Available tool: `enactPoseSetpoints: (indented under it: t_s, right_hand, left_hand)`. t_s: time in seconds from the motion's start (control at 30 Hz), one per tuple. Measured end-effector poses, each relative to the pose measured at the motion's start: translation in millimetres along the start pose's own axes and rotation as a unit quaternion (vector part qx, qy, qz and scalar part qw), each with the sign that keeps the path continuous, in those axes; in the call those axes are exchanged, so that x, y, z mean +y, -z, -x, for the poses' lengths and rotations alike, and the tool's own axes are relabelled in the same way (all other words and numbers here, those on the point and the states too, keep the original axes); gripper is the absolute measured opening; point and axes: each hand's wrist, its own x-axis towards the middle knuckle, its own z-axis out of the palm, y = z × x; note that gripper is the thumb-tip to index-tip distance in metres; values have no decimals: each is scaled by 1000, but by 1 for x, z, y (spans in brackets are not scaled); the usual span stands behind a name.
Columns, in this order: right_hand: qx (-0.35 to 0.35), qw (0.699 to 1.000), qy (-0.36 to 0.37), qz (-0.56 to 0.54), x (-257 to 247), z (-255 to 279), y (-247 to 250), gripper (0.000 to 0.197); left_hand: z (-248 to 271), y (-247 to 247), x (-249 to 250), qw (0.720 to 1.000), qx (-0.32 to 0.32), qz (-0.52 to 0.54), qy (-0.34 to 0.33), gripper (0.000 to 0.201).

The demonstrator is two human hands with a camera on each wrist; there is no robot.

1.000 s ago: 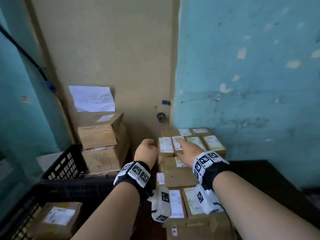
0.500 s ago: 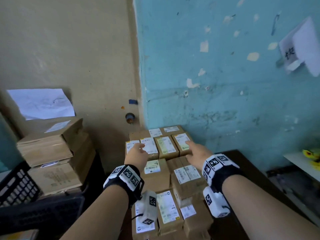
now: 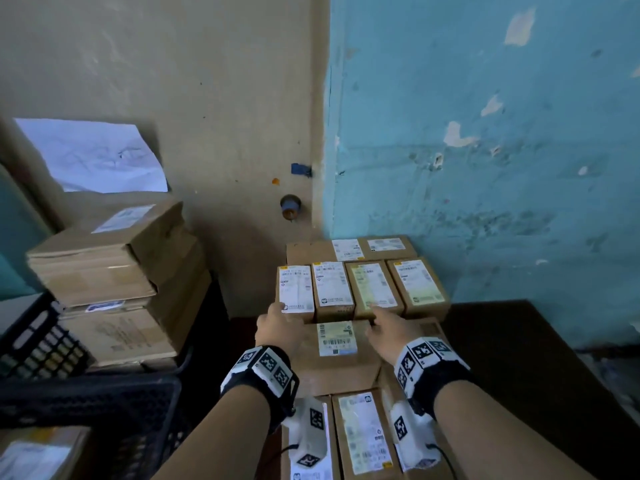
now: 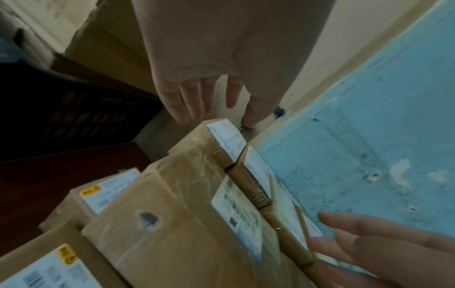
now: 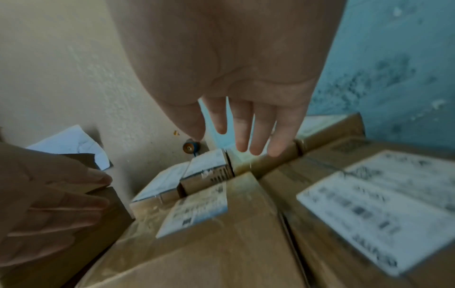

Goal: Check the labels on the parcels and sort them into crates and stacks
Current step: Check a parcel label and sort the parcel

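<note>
Two hands reach into a stack of parcels on a dark worktop [image 3: 519, 341] in the corner. The left hand [image 3: 280, 329] has straight, spread fingers, holds nothing, and its tips are at the near edge of the leftmost small parcel [image 3: 295, 289] in a row of four; whether they touch it I cannot tell. The right hand [image 3: 391, 332] is likewise spread and holding nothing, its forefinger at the near edge of the third parcel [image 3: 372, 285], probably to single it out or follow its label. All parcels lie label up, which lets each be read without lifting. A larger box [image 3: 337, 355] lies between the hands, more lie nearer the person. To the left stand bigger cartons [image 3: 114, 268] and a black crate [image 3: 86, 410], likely the sorting targets. No parcel is picked up yet.
</note>
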Motion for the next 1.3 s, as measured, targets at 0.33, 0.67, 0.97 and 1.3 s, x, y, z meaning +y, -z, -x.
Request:
enactPoseSetpoints:
  t_s: [0.33,0.67,0.97,1.3]
  right_hand:
    - [17,998,-65,0,7,-34,-48,47]
    - [33,998,-55,2,14,-44,-57,57]
    - [81,985,-10,-155,35,-25,-37,48]
    - [216,928,121,-278,22,22,44,29]
  left_hand:
    - [-30,-39,-54,995,-90,1,53,79]
    - [-34,-59,-77,978,-72,171,97,64]
    - [-22,-53,-63,972,-32,221,77,50]
    - [43,14,21,963,19,264,-52,11]
